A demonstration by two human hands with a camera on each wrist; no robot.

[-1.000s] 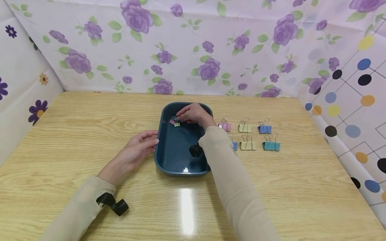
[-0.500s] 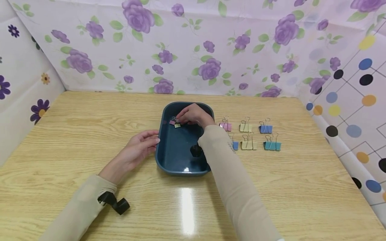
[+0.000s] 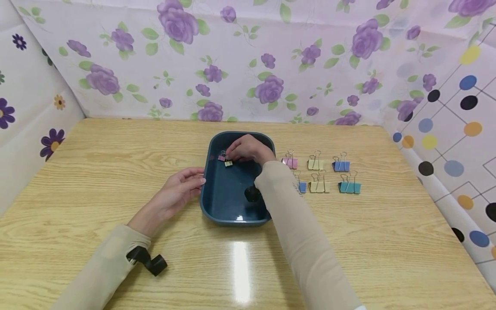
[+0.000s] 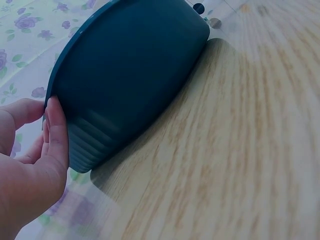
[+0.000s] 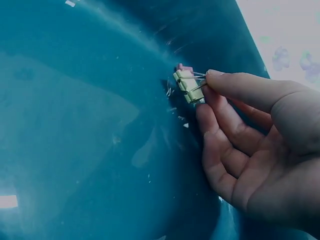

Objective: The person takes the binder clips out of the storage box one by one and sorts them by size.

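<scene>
A dark blue tray [image 3: 217, 202] sits mid-table. My right hand [image 3: 248, 148] reaches into its far end and pinches the wire handles of a yellow binder clip [image 3: 228, 163] [image 5: 188, 86] just above the tray floor [image 5: 75, 130]. A pink clip [image 3: 221, 157] [image 5: 184, 67] lies right behind it. My left hand [image 3: 182, 189] rests on the table with its fingertips [image 4: 52, 120] touching the tray's left wall [image 4: 135, 75].
Several binder clips lie in two rows right of the tray: pink [image 3: 289, 162], yellow [image 3: 315, 163], blue [image 3: 341, 165] behind, and blue [image 3: 301, 186], yellow [image 3: 319, 186], teal [image 3: 349, 187] in front. Floral walls enclose the wooden table [image 3: 387, 241].
My right hand has closed on the yellow clip and drawn it slightly toward me, off the pink one. The left hand and tray stay still.
</scene>
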